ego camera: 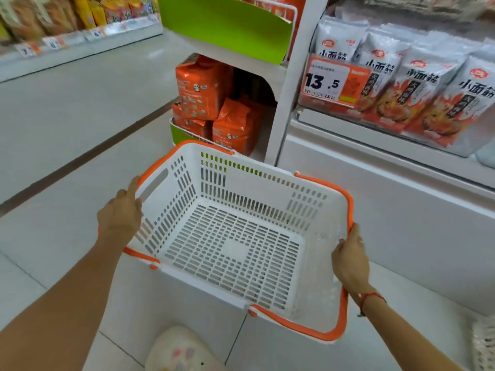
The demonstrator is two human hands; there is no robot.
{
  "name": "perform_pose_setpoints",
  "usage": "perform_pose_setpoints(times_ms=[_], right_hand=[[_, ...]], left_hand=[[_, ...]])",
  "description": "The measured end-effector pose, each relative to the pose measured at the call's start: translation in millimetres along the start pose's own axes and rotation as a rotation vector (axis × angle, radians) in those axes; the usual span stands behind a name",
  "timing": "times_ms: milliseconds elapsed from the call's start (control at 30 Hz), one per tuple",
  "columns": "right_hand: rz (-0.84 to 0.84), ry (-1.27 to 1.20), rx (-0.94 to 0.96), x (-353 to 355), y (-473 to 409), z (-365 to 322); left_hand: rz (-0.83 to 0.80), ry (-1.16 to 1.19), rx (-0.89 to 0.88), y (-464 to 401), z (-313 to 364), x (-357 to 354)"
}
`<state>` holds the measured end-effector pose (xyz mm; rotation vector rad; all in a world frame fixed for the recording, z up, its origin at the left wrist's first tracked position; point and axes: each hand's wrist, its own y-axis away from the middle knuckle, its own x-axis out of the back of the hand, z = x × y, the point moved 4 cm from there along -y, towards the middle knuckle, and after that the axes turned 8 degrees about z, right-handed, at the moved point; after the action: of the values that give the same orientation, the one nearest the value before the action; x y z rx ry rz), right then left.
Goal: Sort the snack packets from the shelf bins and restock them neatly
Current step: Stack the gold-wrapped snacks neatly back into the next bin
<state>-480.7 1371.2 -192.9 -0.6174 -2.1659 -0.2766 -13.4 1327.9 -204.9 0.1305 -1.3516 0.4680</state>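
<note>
An empty white basket is held at its side rims by the left hand and right hand, fingers curled over them, while the light, crinkly, slippery-looking snack packets, up beyond the right fingers, are best taken by their flat faces.

White slotted basket with orange handles; orange packets; green display panel.

Open floor lies wide on the left; the shelf front and the orange packs crowd the basket's far and right sides.
</note>
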Motion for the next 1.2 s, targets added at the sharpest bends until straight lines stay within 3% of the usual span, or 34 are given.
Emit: perform_pose_setpoints(times_ms=[233, 333, 433, 500, 633, 867, 1000, 1067, 1200], right_hand=[[-0.1, 0.039, -0.026, 8.6, 4.3, -6.0], [-0.265, 0.014, 0.069, -5.0, -25.4, 32.2], [-0.276, 0.143, 0.157, 40.2, -21.2, 34.0], [-0.218, 0.267, 0.255, 93.7, -4.4, 27.2], [-0.141, 0.386, 0.304, 174.7, 1.9, 81.0], [0.063, 0.299, 0.18, 293.6, 21.5, 231.4], [-0.138, 0.426, 0.08, 304.8, 43.0, 297.7], [-0.214, 0.516, 0.147, 301.3, 52.4, 312.2], [-0.314, 0.472, 0.257, 291.5, 63.2, 328.0]], left_hand=[[-0.231, -0.044, 0.08, -8.8, 2.7, 6.5], [-0.055, -0.166, 0.041, -8.2, 28.7, 29.3], [0.08, 0.05, 0.024, 5.0, 98.2, 58.8], [0.029, 0.21, -0.037, 25.7, 160.3, 71.4], [-0.016, 0.308, -0.297, 109.2, 297.2, 86.4], [-0.361, 0.475, -0.63, 277.4, 483.7, 42.5], [-0.596, 0.508, -0.742, 358.4, 559.6, 6.9], [-0.688, 0.507, -0.76, 392.1, 590.4, -8.3], [-0.701, 0.435, -0.808, 429.2, 624.3, -31.8]])
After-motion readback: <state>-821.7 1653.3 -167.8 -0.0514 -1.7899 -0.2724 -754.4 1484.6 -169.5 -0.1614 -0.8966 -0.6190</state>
